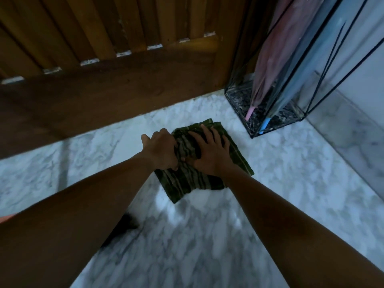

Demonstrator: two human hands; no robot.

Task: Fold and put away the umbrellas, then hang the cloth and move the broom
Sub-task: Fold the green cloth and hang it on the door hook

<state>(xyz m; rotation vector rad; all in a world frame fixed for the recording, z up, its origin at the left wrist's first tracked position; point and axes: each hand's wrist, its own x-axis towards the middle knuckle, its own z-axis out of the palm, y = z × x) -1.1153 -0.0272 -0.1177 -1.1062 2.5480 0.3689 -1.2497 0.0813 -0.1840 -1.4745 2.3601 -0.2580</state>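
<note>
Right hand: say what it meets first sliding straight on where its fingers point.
Beyond the cloth and a strip of marble floor, the right hand likely meets the wooden door, at its bottom board; depth unclear.

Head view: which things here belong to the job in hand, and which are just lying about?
Job: green striped cloth, gripped by the left hand and pressed by the right hand; pink umbrella and blue umbrella, folded, standing in the wire stand.
Just there: wooden door; marble floor.
</note>
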